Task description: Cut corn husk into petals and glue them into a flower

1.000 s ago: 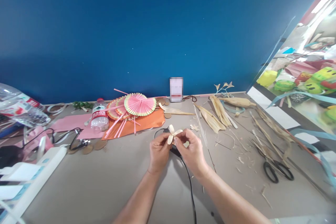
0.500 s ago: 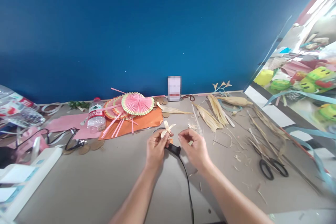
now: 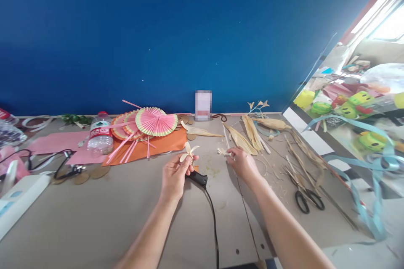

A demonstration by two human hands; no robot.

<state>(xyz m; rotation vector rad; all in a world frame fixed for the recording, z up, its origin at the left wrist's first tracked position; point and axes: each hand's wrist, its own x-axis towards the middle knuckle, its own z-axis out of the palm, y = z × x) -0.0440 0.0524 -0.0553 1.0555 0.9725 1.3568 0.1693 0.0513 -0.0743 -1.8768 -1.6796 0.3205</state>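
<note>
My left hand [image 3: 175,174] is closed, pinching a small cream husk flower [image 3: 189,151] with several petals pointing up. A black-handled corded tool [image 3: 198,178] lies on the table just below that hand; its front end is hidden beneath the fingers. My right hand [image 3: 243,164] is reached forward with its fingers pinched at the edge of a small heap of pale husk pieces [image 3: 222,151]. Whether a piece is between the fingertips cannot be made out. Dried corn husks [image 3: 241,139] lie just beyond the right hand.
Scissors [image 3: 305,195] and long dry stalks [image 3: 304,155] lie on the right. Pink paper fans [image 3: 156,122] rest on orange paper [image 3: 170,143] beside a plastic bottle [image 3: 100,134]. A white power strip [image 3: 23,204] is at left. A blue wall [image 3: 189,42] stands behind.
My right hand has moved forward and away from the left hand, down to the husk pieces. My left hand still holds the flower. The view has swung slightly right.
</note>
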